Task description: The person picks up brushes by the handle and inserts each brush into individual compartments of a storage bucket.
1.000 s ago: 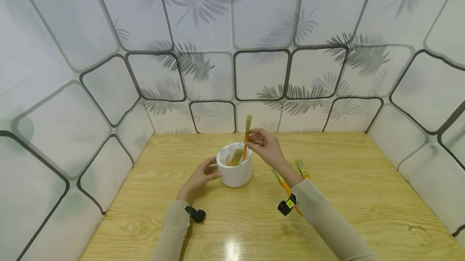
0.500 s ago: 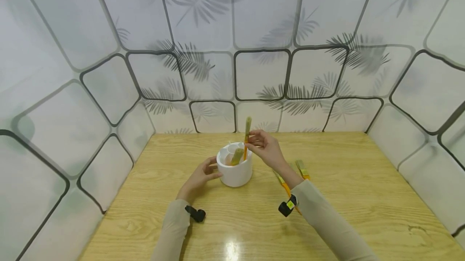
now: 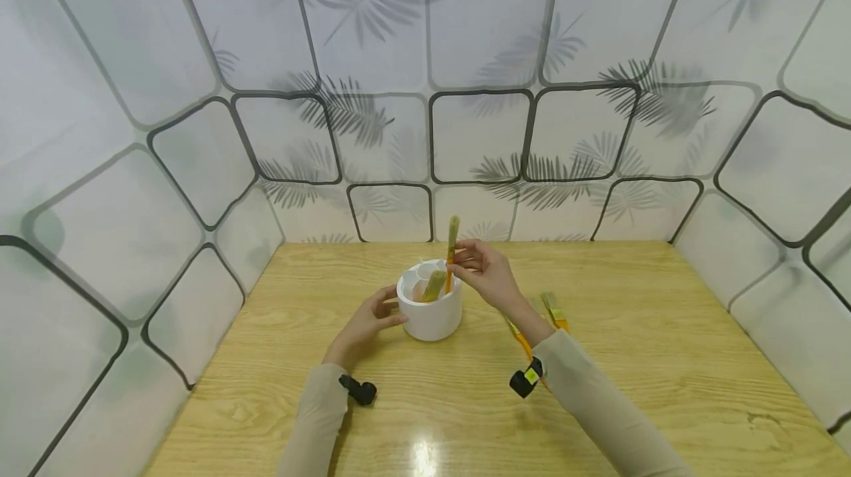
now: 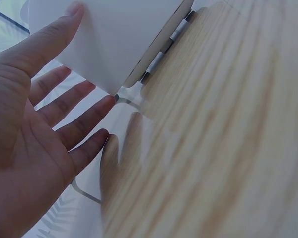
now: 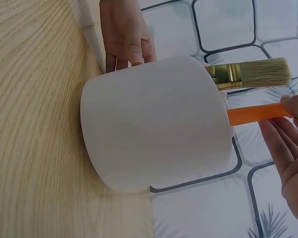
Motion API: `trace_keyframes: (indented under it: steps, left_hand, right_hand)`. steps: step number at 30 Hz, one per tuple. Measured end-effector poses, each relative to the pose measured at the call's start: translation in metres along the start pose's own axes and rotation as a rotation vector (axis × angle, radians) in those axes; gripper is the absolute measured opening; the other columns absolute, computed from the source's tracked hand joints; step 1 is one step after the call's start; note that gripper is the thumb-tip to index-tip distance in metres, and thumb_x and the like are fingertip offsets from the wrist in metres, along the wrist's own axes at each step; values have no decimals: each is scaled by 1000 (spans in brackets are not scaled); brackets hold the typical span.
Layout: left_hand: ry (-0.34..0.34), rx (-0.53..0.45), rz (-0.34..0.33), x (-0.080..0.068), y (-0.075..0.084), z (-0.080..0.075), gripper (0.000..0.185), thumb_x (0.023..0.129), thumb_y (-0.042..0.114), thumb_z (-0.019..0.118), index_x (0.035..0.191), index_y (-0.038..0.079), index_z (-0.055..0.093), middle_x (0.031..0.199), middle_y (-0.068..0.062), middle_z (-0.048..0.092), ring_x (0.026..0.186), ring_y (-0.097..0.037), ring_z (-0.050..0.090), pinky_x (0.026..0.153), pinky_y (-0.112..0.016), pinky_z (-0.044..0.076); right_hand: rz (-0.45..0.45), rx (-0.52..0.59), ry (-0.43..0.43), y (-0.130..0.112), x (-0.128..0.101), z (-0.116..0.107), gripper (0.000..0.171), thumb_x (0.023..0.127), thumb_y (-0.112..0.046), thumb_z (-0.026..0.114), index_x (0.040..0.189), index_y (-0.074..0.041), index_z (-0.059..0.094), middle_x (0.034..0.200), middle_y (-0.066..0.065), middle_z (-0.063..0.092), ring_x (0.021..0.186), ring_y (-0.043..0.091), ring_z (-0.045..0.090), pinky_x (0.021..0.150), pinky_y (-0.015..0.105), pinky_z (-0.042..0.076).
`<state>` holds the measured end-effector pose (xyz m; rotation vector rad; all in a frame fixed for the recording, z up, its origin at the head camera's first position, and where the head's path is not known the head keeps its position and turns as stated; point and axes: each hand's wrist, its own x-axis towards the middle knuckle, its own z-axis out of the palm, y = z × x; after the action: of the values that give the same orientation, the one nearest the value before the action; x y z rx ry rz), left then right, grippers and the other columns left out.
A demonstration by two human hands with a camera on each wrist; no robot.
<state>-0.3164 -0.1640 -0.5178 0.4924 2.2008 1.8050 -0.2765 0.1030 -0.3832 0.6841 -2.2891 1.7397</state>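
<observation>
Plainly, the right hand (image 3: 488, 272) (raised) pinches a brush (image 3: 453, 235).

The pot (image 5: 154, 124) is white, brush handle (image 5: 253, 114) orange, table (image 3: 638, 337) wood-grained.

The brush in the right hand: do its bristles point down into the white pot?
No, the held brush points bristles up, its orange handle reaching into the white pot.

From my end I'm seeing a plain beige left sleeve (image 3: 311, 421) and matching right sleeve (image 3: 601, 403), plus a chunky little black left wrist cam (image 3: 362, 393) and black right wrist cam (image 3: 521, 385), that one sporting a yellow-green marking (image 3: 531, 374).
</observation>
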Motion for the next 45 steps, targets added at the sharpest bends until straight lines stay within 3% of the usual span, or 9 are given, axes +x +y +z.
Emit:
trace_keyframes:
  steps: [15,25,32,39,45]
  left_hand:
    - [-16,10,10,-1,1,-1,69,81,23,73,140,20,39,141,-6,42,127,-29,43,102,-44,41]
    - [-61,12,17,-11,26,1,68,83,15,70,141,11,36,144,-14,38,130,-36,37,104,-47,38]
    - [-13,27,26,-1,2,-1,67,81,23,73,139,20,40,141,-7,42,128,-31,41,103,-48,40]
    - [-14,21,27,-2,1,0,70,79,26,74,139,20,40,142,-7,42,128,-31,42,102,-46,40]
    - [-25,33,28,-4,7,0,68,82,21,71,141,17,38,143,-11,40,128,-34,40,102,-46,41]
  right_hand:
    - [-2,0,-15,1,-3,3,35,84,0,66,117,3,55,103,23,64,92,36,64,75,26,56]
    - [-26,19,-32,7,-4,3,35,84,2,65,117,3,55,103,23,64,92,35,64,78,26,56]
    - [1,57,-42,7,-5,4,34,84,4,64,117,4,55,105,25,63,95,38,62,78,25,56]
    - [-9,10,-40,6,-6,4,35,84,4,64,117,4,54,104,25,63,94,37,63,77,29,56]
    - [-33,-39,-41,5,-8,3,37,84,2,64,120,4,54,110,25,62,98,38,62,81,41,55]
